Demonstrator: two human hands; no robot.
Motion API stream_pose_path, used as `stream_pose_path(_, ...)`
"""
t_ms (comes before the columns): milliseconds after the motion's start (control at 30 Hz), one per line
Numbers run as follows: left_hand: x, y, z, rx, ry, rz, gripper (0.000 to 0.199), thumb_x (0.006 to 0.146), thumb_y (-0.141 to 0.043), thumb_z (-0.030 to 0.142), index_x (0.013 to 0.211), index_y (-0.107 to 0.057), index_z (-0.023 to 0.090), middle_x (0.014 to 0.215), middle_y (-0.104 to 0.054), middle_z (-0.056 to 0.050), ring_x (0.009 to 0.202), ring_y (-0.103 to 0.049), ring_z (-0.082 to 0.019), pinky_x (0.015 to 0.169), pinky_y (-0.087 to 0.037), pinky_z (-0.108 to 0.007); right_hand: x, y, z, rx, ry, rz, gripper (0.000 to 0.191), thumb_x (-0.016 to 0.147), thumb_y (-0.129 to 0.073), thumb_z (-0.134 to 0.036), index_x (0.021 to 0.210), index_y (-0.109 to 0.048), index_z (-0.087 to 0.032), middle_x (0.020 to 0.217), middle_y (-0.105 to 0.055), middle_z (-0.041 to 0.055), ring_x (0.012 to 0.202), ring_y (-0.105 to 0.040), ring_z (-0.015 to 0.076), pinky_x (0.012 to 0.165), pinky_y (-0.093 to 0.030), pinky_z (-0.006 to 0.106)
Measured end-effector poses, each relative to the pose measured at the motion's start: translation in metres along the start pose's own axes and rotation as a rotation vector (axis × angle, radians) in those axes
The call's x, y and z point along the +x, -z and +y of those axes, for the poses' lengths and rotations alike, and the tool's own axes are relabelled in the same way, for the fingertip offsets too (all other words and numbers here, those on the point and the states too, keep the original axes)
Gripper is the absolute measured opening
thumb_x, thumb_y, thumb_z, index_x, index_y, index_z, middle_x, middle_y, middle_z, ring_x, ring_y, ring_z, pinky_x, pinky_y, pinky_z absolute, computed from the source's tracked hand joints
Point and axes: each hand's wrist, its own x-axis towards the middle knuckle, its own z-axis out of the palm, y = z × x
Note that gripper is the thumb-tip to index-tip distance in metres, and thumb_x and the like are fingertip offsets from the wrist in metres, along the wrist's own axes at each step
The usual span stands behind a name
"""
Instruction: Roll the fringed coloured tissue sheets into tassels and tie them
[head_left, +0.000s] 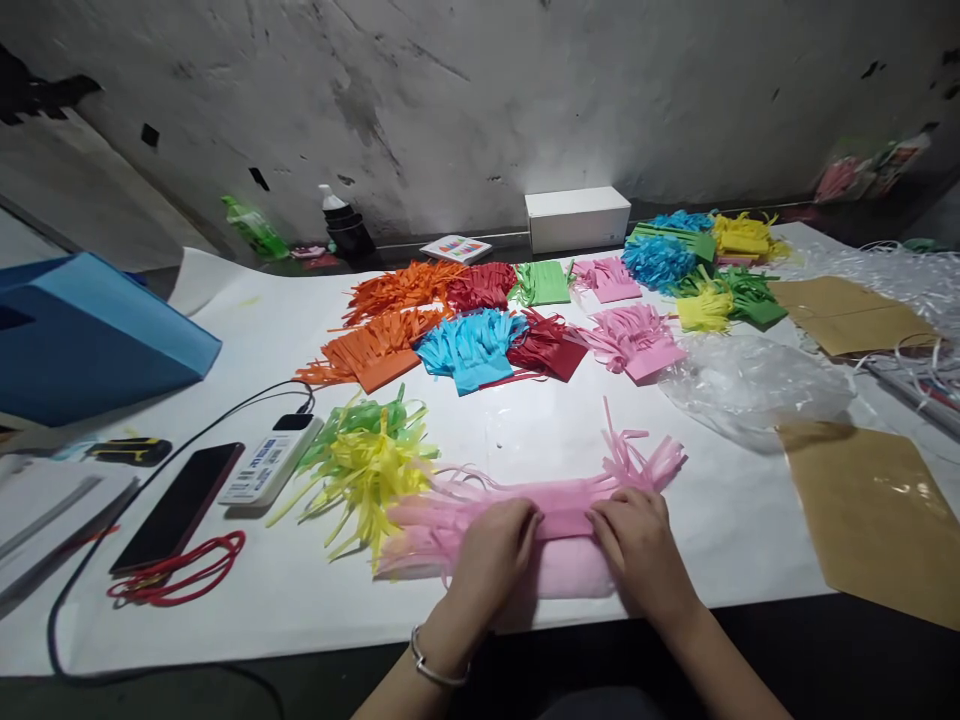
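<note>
Forearms enter the head view at the bottom edge; left hand and right hand, lower centre, grip a folded band of pink fringed paper between thumbs and fingers. Yellow fringe adjoins its left end. Orange bundles lie upper centre; phone, lower left, on the covered table.

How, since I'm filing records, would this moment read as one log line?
left hand: holding pink fringed paper; right hand: holding same paper; to left: yellow fringe; to right: clear plastic
</note>
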Motion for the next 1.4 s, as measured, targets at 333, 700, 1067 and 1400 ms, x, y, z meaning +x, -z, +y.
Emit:
stream_pose_path(333,0.031,0.006,0.001,0.145,0.149,-0.036,0.017,0.096,-0.05,0.023,0.082,-0.06,0.02,0.084,-0.074,-0.006,0.078,-0.068,-0.022,0.062,-0.039,-0.028,0.022,-0.017,0.002,-0.214,-0.098,0.063,0.017,0.098,-0.051,-0.02,0.089,-0.065,-0.018,0.081,-0.069,0.0098,0.08,-0.062,0.0274,0.083,-0.043,0.049)
stream_pose_path(700,0.024,0.003,-0.001,0.136,0.089,0.075,0.015,0.098,-0.049,0.022,0.091,-0.063,0.019,0.088,-0.071,-0.007,0.081,-0.066,-0.023,0.069,-0.046,-0.032,0.001,-0.017,-0.001,-0.097,0.356,0.014,0.027,0.095,-0.046,-0.003,0.104,-0.068,-0.018,0.1,-0.073,0.0058,0.113,-0.062,0.0232,0.117,-0.024,0.05)
stream_pose_path(1067,-0.002,-0.008,-0.012,0.095,-0.434,0.23,0.009,0.095,-0.061,0.015,0.096,-0.066,0.022,0.094,-0.071,-0.001,0.1,-0.056,-0.023,0.102,-0.035,-0.045,0.003,-0.015,-0.005,0.012,0.317,-0.007,0.021,0.097,-0.045,-0.01,0.1,-0.065,-0.018,0.097,-0.07,0.006,0.102,-0.06,0.0217,0.112,-0.026,0.048)
stream_pose_path(1400,-0.011,-0.008,-0.021,0.158,-0.138,0.233,0.018,0.097,-0.054,0.014,0.086,-0.067,0.021,0.095,-0.071,-0.002,0.097,-0.059,-0.023,0.096,-0.034,-0.045,0.005,-0.021,0.01,-0.159,0.141,-0.088,0.019,0.097,-0.051,-0.015,0.083,-0.062,-0.02,0.089,-0.066,0.0037,0.095,-0.057,0.0232,0.104,-0.028,0.047)
